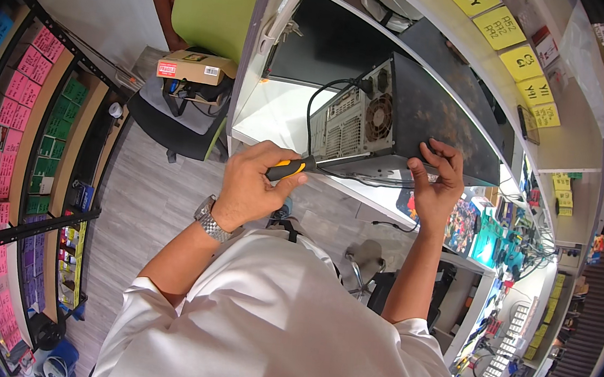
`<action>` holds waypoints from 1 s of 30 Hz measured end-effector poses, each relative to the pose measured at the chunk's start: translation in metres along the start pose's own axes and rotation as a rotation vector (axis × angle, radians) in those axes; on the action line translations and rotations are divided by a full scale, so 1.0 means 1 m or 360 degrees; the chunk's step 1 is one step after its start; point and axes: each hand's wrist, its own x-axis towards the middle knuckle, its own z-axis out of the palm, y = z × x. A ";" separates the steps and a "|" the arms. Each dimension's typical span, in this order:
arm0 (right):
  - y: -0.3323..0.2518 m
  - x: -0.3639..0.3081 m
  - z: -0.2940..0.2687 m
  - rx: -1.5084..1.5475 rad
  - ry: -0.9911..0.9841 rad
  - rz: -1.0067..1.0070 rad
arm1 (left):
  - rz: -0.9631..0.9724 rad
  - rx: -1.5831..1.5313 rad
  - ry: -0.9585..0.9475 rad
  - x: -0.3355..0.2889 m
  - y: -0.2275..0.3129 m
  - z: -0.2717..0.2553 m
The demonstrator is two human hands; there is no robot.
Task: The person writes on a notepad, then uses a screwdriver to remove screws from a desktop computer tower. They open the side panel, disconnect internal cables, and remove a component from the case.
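Note:
A black desktop computer case point(440, 119) stands on the white desk, with its metal back panel and fan grille turned toward my left. Low at that back panel is my left hand point(251, 189), closed round the black and yellow handle of a screwdriver point(289, 168). Its shaft points toward the case's lower edge; where the tip sits is hard to make out. My right hand point(438, 183) has its fingers apart and rests against the near side of the case. A black power cable point(312, 111) runs from the back panel down past the screwdriver.
A chair point(168, 117) at the left bears a cardboard box point(196, 68). Racks of pink-labelled boxes point(16, 119) line the far left. Above the desk runs a shelf point(570, 156) with yellow labels. Thin cables point(374, 180) lie along the desk's near edge.

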 end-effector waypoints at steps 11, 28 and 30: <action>0.002 0.000 0.000 -0.0059 -0.0025 -0.0050 | 0.0242 0.0093 -0.0011 0.014 0.002 -0.003; 0.002 0.005 0.007 0.0084 0.0021 -0.0131 | 0.0199 0.0117 -0.0211 0.038 0.010 -0.015; 0.002 0.005 0.009 0.0128 0.0037 -0.0118 | 0.0037 0.0106 -0.0285 0.042 0.011 -0.019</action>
